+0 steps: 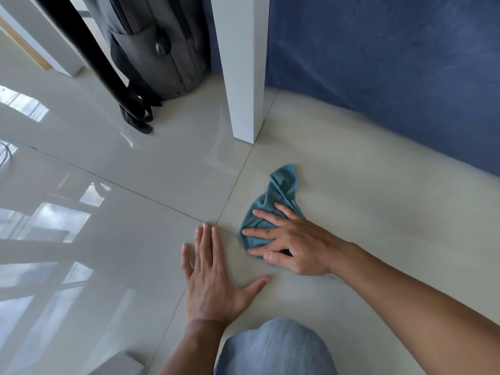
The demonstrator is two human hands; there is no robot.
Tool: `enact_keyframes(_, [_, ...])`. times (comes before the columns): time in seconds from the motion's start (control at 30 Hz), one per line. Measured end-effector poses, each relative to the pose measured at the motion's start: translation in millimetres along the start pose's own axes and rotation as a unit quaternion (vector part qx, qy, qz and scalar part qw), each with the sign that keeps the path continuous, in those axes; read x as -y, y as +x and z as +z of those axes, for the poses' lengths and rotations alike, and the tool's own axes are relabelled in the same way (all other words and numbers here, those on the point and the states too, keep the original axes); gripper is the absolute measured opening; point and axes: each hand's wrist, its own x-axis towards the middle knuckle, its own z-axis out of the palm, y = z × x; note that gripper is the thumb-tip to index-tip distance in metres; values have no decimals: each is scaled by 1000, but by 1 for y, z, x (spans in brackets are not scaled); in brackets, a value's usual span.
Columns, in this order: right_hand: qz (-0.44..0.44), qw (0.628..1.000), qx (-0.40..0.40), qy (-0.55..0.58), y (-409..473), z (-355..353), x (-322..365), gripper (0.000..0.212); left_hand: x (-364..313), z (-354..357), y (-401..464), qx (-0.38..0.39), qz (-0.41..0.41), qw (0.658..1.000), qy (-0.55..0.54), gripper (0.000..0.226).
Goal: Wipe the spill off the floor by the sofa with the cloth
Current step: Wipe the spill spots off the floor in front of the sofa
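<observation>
A teal cloth [280, 193] lies bunched on the pale glossy floor tiles [365, 212], a short way in front of the dark blue sofa [392, 63]. My right hand [292, 239] presses flat on the near end of the cloth with straight, spread fingers. My left hand [211, 277] rests flat on the bare floor just left of the cloth, fingers spread, holding nothing. A faint dull smear shows on the tile right of the cloth. No clear puddle is visible.
A white post [243, 69] stands on the floor behind the cloth, beside the sofa's corner. A grey bag [159, 50] and a black strap [130, 109] sit farther back on the left. My knee in light blue fabric [276, 350] is at the bottom.
</observation>
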Motion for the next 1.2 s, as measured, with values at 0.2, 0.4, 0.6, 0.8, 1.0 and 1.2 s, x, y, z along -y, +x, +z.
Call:
enact_keyframes(0.2, [-11,999,-34,-26,31,14,15,40,-1,-1,-1,-6,-9,1000,-9,135])
enact_keyframes(0.4, [167,975,-133,-56,4,-2,-39,49,0,-1,-1,1,-9,1000,-2,134])
enact_keyframes(0.6, [447,858,-232,-104,-60,15,-51,54,1,0,-1,5,-6,1000,11,129])
enact_keyframes(0.8, [352,913,-179,-105,-8,27,-4,58,1,1,-3,-10,3,1000,8,127])
enact_keyframes(1.0, [469,850,-226,-79,-38,9,-55,59,-2,-1,-1,5,-3,1000,14,127])
enact_keyframes(1.2, [643,706,-298,-17,-65,50,0,65,-2,-3,-2,16,-12,1000,22,127])
